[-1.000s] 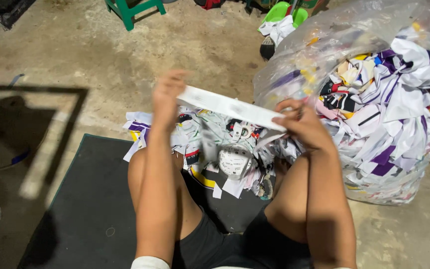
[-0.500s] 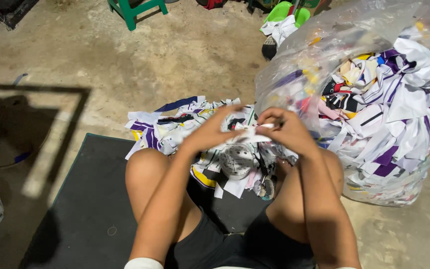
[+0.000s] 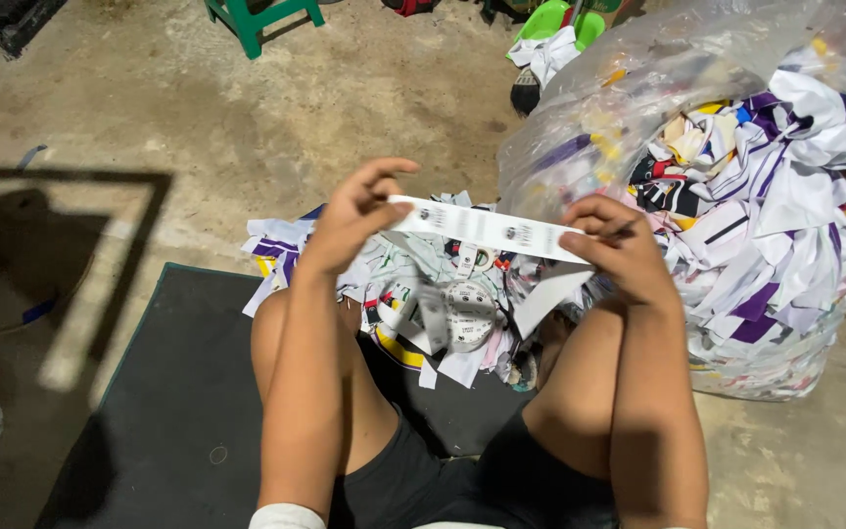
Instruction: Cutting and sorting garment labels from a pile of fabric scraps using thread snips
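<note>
I hold a long white paper strip (image 3: 482, 227) with small printed marks, stretched level between both hands. My left hand (image 3: 354, 211) pinches its left end, and my right hand (image 3: 611, 247) pinches its right end. Below the strip lies a heap of cut paper scraps (image 3: 433, 304) in white, purple and yellow, spread on the floor between my bent knees. I sit on a dark mat (image 3: 178, 392).
A big clear plastic bag (image 3: 736, 186) stuffed with more paper scraps stands at my right. A green stool (image 3: 257, 18) is at the top, with a green dustpan and brush (image 3: 550, 39) nearby. The concrete floor (image 3: 149, 118) spreads out to the left.
My hands were together over the scraps half a second ago. They have now moved apart and pulled the white strip out flat between them.
</note>
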